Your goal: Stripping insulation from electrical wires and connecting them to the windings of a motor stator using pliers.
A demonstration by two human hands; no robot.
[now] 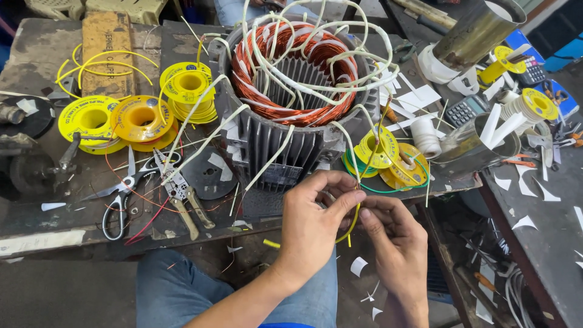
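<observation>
Cluttered and dark, the work surface (36,237) runs across the view above the person's blue-trousered knees. Nearest the camera, the left hand (313,222) and the right hand (392,243) meet just in front of the surface's edge. Both sets of fingers are closed in a pinch on a thin yellow sleeve (351,223), which curves down between the two hands (its lower tip hangs free below them). The left thumb and forefinger grip it from above, and the right fingertips press it from the side.

Just beyond the hands, a motor stator (285,91) with a ribbed grey housing stands on the surface, its copper windings laced with loose white leads. To the left of it lie pliers (182,194) with tan handles and, beside them, scissors (121,194). Farther left sit three yellow spools (91,118) of sleeving. To the right of the stator, more small spools (388,158) lie near a roll of white tape (425,136), with white paper scraps scattered around them. At the far right stands a calculator (464,110), and behind it a metal cylinder (477,30).
</observation>
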